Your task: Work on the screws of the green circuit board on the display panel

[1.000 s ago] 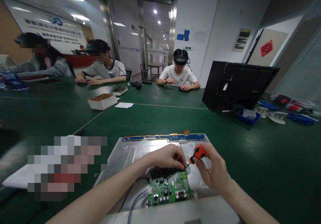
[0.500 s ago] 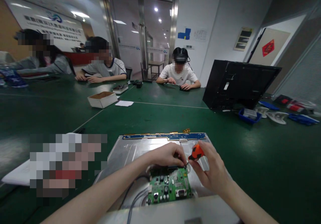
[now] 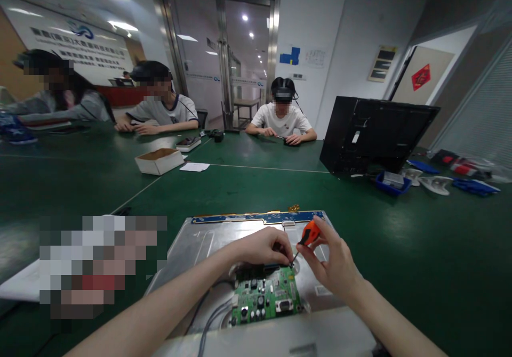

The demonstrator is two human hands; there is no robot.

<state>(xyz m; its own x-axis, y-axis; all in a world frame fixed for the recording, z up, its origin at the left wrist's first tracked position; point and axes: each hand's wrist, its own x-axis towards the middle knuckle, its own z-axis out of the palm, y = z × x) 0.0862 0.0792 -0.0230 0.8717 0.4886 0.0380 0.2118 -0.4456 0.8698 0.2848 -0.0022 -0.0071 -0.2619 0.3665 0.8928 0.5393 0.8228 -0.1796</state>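
Note:
My right hand [image 3: 336, 264] grips a small screwdriver [image 3: 310, 233] by its orange and black handle. The thin shaft slants down to the far right corner of a green circuit board [image 3: 267, 295]. Close beside the tip, my left hand [image 3: 269, 246] has its fingers pinched together; anything between them is hidden. The board lies on the silver metal back of a display panel [image 3: 188, 250], with grey cables [image 3: 218, 311] running from its left side. Along the panel's far edge runs a narrow blue circuit strip [image 3: 236, 218].
A black monitor housing [image 3: 376, 133] stands at the right, near a blue tray [image 3: 393, 184] of parts. White box [image 3: 159, 161] and paper [image 3: 194, 167] lie farther left on the green table [image 3: 240, 186]. Several people sit across the table. A blurred-out patch [image 3: 100, 261] covers the near left.
The screwdriver stands more upright, with more of its shaft showing and its tip at the board's corner. My left hand keeps its pinch there. The whole view has shifted slightly.

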